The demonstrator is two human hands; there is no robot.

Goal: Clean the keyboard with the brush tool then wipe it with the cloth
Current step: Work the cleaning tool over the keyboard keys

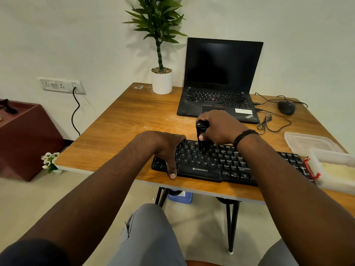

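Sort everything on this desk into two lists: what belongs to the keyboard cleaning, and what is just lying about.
In the job:
- keyboard, steadied at its left end by the left hand
- brush tool, gripped by the right hand over the upper key rows

Lying about:
- laptop
- mouse
- potted plant
- plastic containers

No cloth is clearly visible.

right hand (219, 125) gripping brush (200, 131), left hand (163, 148) — keyboard (221, 164)

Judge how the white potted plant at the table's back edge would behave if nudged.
The potted plant looks top-heavy: tall stem and leaves over a narrow pot, so it may tip. Its smooth pot would probably slide on the wooden table first.
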